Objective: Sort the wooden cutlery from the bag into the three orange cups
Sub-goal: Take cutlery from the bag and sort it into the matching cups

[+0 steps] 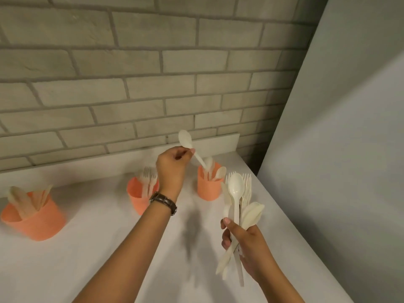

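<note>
Three orange cups stood on the white table [91, 248] along the brick wall [153, 73]. Left cup [33, 217]: knives, count unclear, perhaps four. Middle cup [140, 196]: forks, at least three, partly hidden behind my wrist. Right cup [208, 185]: two spoons standing in it.

My left hand [172, 169], watch [164, 202] on the wrist, pinched one spoon [192, 149] near its neck, bowl up, handle tip angled down at the mouth of the right cup. Fingers were closed on it.

My right hand [244, 243] was clamped around a mixed bundle [239, 206] of cutlery, held upright near the table's right edge: one spoon in front, several forks behind, a knife or two. Exact count not readable.
</note>
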Motion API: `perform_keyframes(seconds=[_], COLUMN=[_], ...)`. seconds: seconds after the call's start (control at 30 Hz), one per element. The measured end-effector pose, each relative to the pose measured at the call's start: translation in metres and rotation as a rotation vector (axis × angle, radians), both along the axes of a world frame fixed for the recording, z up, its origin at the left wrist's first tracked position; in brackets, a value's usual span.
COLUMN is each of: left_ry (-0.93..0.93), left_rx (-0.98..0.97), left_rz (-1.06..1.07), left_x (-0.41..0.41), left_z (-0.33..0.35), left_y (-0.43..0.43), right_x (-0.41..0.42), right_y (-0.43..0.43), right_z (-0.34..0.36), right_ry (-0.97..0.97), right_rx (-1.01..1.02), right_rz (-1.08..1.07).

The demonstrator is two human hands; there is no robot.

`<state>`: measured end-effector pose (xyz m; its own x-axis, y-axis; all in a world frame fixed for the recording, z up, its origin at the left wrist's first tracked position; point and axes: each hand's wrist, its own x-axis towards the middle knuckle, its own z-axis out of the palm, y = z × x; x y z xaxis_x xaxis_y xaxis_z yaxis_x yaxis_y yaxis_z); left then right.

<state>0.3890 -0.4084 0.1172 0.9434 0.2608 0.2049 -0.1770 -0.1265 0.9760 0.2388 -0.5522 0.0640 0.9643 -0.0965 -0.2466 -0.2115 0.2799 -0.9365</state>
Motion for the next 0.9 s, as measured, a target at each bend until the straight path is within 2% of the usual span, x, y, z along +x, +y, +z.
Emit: perform_keyframes(seconds=[0.13,0.3,0.43,0.57,0.7,0.9], left_ry=[0.067,0.308,0.188,0.122,0.132,0.164], left_rx=[0.150,0.253,0.207,0.123,0.234,0.272], left_rz=[-0.012,-0.095,-0.055,-0.249,-0.284,-0.260], left_x=[0.029,0.033,-0.004,-0.068,-0.090,-0.095], left_z=[-0.033,-0.068,-0.052,-0.026,-0.028,-0.028], left_y=[-0.034,-0.036,-0.029,-0.032,-0.036,-0.039], right_x=[0.004,0.009,0.014,0.016,0.017,0.017], right_y=[-0.017,-0.023,-0.023,-0.020,-0.011,-0.002], right_z=[0.000,-0.001,-0.002,-0.007,-0.008,-0.010], right_ry=[-0.023,-0.055,-0.063,-0.062,-0.078,-0.108], right_rx=[-0.009,-0.066,-0.085,-0.077,-0.059,-0.035], right_rz=[0.005,0.034,0.021,0.018,0.038,0.061])
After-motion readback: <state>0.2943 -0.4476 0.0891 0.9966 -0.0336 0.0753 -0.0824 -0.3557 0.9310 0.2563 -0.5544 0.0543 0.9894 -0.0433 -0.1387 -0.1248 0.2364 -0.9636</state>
